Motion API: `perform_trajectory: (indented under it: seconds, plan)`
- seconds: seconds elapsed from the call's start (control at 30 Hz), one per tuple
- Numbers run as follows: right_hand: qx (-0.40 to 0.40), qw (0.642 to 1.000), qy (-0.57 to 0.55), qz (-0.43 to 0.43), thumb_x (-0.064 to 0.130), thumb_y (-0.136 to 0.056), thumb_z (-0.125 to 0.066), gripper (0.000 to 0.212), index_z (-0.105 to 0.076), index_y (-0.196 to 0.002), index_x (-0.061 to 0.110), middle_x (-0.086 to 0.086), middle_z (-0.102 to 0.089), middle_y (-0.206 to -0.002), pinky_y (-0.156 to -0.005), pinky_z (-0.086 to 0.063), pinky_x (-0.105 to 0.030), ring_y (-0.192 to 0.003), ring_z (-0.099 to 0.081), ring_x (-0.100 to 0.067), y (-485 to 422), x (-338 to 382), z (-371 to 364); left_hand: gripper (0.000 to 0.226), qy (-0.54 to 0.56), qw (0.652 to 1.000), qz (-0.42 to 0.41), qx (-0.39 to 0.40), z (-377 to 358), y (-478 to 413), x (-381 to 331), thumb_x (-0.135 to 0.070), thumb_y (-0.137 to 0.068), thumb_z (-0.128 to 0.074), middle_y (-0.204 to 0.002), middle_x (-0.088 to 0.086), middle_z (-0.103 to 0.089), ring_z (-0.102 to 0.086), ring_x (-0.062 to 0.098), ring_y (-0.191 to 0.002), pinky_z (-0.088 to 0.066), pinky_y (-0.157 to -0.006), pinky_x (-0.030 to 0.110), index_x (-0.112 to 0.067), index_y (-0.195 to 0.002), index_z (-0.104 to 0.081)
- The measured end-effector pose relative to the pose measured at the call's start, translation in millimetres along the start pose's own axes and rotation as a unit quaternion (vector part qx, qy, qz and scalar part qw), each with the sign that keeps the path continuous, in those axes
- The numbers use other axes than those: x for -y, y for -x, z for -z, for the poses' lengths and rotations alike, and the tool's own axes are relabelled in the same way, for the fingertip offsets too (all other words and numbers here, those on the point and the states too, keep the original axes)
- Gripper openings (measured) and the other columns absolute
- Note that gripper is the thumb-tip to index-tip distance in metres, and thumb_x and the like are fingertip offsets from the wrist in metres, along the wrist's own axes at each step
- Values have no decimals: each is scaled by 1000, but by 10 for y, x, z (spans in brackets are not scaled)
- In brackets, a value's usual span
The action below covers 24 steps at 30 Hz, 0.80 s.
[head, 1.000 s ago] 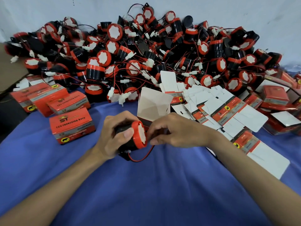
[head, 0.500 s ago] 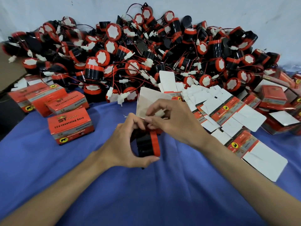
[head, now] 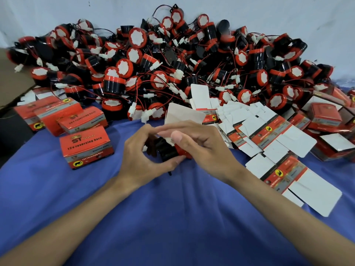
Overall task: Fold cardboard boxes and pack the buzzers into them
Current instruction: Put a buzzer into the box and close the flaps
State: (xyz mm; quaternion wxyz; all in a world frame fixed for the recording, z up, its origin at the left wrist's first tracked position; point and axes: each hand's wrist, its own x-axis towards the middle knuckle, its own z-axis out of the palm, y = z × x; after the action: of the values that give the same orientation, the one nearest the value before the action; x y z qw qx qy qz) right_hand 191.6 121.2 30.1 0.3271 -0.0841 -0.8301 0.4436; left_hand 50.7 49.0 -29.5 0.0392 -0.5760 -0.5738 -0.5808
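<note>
Left hand [head: 146, 158] is gripping the buzzer [head: 168, 150] by its black body, thumb curling underneath and index finger hooking over the top. It's holding it just above the blue cloth [head: 172, 217], pretty much dead centre. Right hand [head: 203, 148] is lying over the buzzer's red end with the thumb pressing by a little white bit. The fingers are smearing into blur though, so honestly can't tell if it's actually clamping on anything. An open box [head: 182, 115] is sitting right behind both hands, pale flap sticking up. The big buzzer pile [head: 172, 70] is heaping up at the back against the white wall [head: 288, 16], wires and white plugs tangling everywhere. Closed boxes [head: 86, 146] are sitting to the left on the cloth, and flat box blanks [head: 269, 135] are fanning out on the right, overlapping each other.
</note>
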Motion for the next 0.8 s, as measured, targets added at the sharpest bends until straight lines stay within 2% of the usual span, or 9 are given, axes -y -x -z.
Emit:
perform_trajectory:
  seconds: [0.1,0.17,0.23,0.3,0.4,0.5,0.63,0.7,0.8]
  plan:
    - [-8,994,-97,-56,2,-90,-60,13,-72,-94,1,-6,-69,-104,-88,-53,-26,-99,-66,-12,19,3,-39,57,-73,995,-68,-25,-11,11,28,-52,-70,-71,-70,-1,-45,-42,13,-59,-40,-52,27,3,-79,-56]
    - [-3,990,-104,-100,0,-88,-64,13,-68,-99,4,-5,-66,-106,-86,-53,-25,-96,-66,-12,21,5,-60,58,-92,988,-115,-46,-6,6,51,-56,-80,-64,-71,2,-46,-39,11,-61,-38,-53,21,3,-83,-59]
    - [16,984,-88,-155,11,-84,-66,30,-63,-113,11,-3,-63,-115,-87,-52,-24,-101,-65,-13,5,9,-48,52,-105,979,-160,-64,-10,3,76,-55,-83,-62,-69,10,-52,-39,9,-64,-37,-57,17,-4,-94,-57]
    - [53,972,-92,-209,23,-77,-59,42,-61,-119,22,3,-62,-120,-91,-49,-23,-109,-60,-7,-8,21,-9,48,-122,970,-195,-77,-14,4,94,-49,-78,-71,-68,15,-54,-40,11,-67,-36,-59,16,-9,-97,-51]
    - [94,956,-115,-254,30,-79,-60,42,-61,-121,32,10,-60,-124,-96,-50,-32,-113,-59,-3,-29,41,33,48,-140,962,-215,-92,-2,-5,103,-44,-75,-73,-74,15,-56,-42,18,-69,-39,-53,25,-9,-97,-48]
    - [81,964,-80,-241,29,-90,-65,37,-60,-126,35,13,-48,-136,-87,-57,-34,-114,-58,-2,-52,55,55,48,-138,964,-207,-96,-4,-1,86,-38,-72,-73,-89,7,-49,-41,20,-74,-38,-56,26,-9,-98,-45]
    - [69,972,-58,-217,29,-87,-69,42,-61,-128,33,10,-63,-126,-90,-56,-39,-114,-60,-8,-58,39,83,58,-89,980,-162,-73,4,-22,97,-40,-65,-77,-96,1,-41,-42,15,-84,-37,-67,16,-10,-102,-43]
    - [49,975,-58,-210,22,-87,-70,40,-63,-126,25,7,-67,-119,-85,-57,-34,-107,-64,-9,-64,33,96,69,-43,988,-136,-53,12,-39,121,-50,-62,-80,-102,-7,-38,-41,11,-89,-40,-76,15,-12,-106,-42]
    - [16,977,-75,-200,12,-86,-70,32,-67,-117,22,1,-70,-111,-66,-55,-22,-94,-69,-10,-83,34,151,86,-22,995,-80,-52,19,-60,141,-72,-59,-73,-114,9,-34,-43,15,-102,-40,-90,19,-16,-116,-39]
